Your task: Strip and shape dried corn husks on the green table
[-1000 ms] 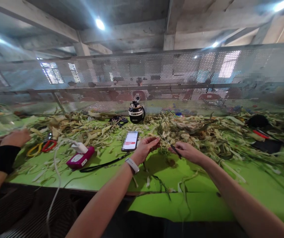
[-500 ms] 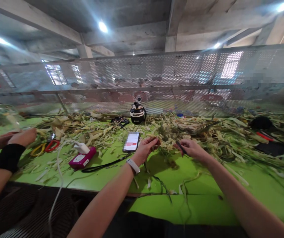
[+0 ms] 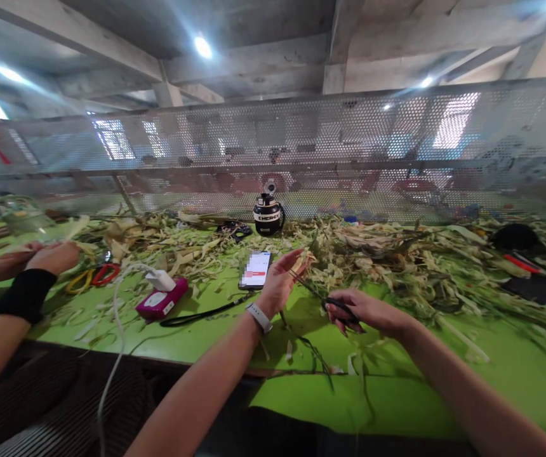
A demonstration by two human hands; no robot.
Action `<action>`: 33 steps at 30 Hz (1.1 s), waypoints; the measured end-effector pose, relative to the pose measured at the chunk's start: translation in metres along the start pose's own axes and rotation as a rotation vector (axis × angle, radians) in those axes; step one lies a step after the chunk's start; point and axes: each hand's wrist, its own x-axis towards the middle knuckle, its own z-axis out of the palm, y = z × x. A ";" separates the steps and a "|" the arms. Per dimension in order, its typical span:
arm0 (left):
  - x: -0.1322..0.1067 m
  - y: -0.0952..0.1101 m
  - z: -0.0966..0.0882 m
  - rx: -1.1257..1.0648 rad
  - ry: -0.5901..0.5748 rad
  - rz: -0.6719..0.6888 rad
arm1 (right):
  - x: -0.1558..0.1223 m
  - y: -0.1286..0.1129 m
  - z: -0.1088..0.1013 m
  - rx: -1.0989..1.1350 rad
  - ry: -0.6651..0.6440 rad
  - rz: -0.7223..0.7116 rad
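My left hand (image 3: 280,279), with a white watch at the wrist, is raised over the green table (image 3: 397,387). Its fingers pinch a thin dry leaf strip (image 3: 301,261). My right hand (image 3: 361,312) is lower and nearer to me, closed on black scissors (image 3: 334,303). The scissor blades point up and left to the strip at my left fingertips. A big heap of dried leaves (image 3: 397,254) lies just behind both hands. A phone (image 3: 254,270) with a lit screen lies left of my left hand.
A pink box (image 3: 161,302) with a white charger and cable lies at the left, a black strap beside it. A black jug (image 3: 267,216) stands by the perforated metal screen. Another person's hands (image 3: 49,255) work at the far left near yellow and red scissors (image 3: 93,277).
My right hand has drawn back from the leaf heap toward me and lower, with the scissors. My left hand has lifted and turned, its fingers now holding the strip up.
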 end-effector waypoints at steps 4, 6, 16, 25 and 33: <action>0.002 0.000 -0.002 -0.016 0.019 -0.007 | -0.005 -0.004 -0.002 -0.052 -0.033 -0.003; 0.004 -0.002 -0.004 -0.030 0.027 0.016 | -0.010 -0.005 -0.008 -0.056 -0.029 -0.015; 0.004 -0.001 -0.003 -0.056 0.029 0.008 | -0.009 0.008 -0.027 -0.027 0.027 0.000; -0.003 0.000 0.001 0.008 -0.028 -0.011 | -0.003 0.006 -0.016 -0.043 0.027 -0.016; -0.004 -0.001 0.000 0.033 -0.070 -0.025 | 0.000 0.003 -0.009 -0.070 0.039 -0.006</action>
